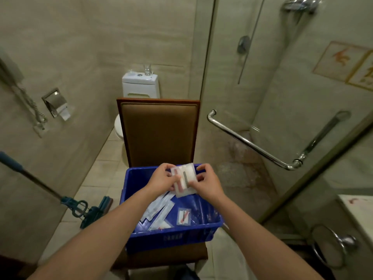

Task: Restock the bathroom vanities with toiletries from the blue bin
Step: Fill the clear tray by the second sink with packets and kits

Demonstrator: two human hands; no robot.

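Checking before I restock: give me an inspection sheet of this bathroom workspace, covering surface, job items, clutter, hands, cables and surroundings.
Surface: blue bin sits on a brown chair.
Job's things: stack of clear packets held over the bin; loose packets lie inside.
Clutter: mop on the floor at left.
Hands: left hand and right hand both pinch the stack.
Cables: coiled cord hangs on left wall.
Surroundings: toilet behind chair, glass shower door at right.
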